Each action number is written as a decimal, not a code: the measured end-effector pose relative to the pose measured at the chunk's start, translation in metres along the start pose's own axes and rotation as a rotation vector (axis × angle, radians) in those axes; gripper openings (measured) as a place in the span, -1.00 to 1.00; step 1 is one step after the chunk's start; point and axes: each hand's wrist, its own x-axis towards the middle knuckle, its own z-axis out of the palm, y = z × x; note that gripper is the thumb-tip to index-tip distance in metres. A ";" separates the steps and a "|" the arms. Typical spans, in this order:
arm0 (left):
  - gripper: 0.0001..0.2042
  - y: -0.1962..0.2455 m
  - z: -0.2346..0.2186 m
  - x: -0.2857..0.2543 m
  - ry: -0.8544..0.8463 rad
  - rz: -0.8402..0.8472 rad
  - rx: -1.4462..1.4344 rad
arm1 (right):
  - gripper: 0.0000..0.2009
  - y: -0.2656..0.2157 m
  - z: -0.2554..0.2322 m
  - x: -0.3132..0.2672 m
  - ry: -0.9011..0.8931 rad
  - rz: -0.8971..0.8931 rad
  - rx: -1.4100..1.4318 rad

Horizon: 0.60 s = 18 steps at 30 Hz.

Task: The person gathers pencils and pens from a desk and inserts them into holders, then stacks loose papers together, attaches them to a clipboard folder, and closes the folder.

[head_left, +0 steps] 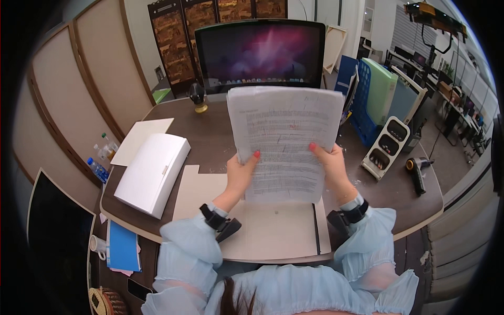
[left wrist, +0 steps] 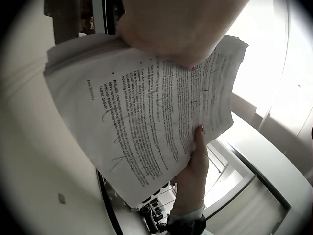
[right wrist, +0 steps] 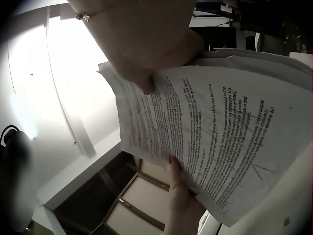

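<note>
Both hands hold up a thick stack of printed papers (head_left: 289,136) above the desk, its text lines marked with pen strokes. My left hand (head_left: 240,174) grips the left edge, thumb on the front sheet and fingers hidden behind. At the opposite edge my right hand (head_left: 331,167) grips it the same way. The wrist views show the stack's many layers and slightly uneven edges. Below the papers lies an opened, flat file folder (head_left: 278,231) in off-white, with a dark strip along its right side.
Left of the folder lies a closed white box file (head_left: 152,173). A monitor (head_left: 262,55) stands at the back. On the right are a blue file rack (head_left: 362,113), a white holder with slots (head_left: 387,148) and a black-and-yellow handheld tool (head_left: 417,173). Paper scraps dot the brown desk (head_left: 210,131).
</note>
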 end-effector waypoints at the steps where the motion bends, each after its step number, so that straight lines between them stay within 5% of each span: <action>1: -0.67 0.008 -0.001 -0.007 -0.044 -0.058 -0.040 | -0.73 -0.007 0.000 -0.006 0.005 0.015 -0.005; 5: -0.61 0.012 -0.006 -0.049 -0.063 -0.351 -0.105 | -0.64 -0.009 -0.006 -0.028 -0.026 0.280 -0.050; 10: -0.59 -0.039 -0.020 -0.093 -0.129 -0.836 -0.210 | -0.63 0.064 -0.032 -0.066 -0.040 0.601 -0.015; 14: -0.61 -0.025 -0.020 -0.094 -0.221 -0.932 -0.080 | -0.64 0.072 -0.040 -0.072 -0.044 0.718 -0.091; 18: -0.58 -0.029 -0.028 -0.093 -0.394 -0.807 0.088 | -0.67 0.075 -0.048 -0.072 -0.069 0.713 -0.088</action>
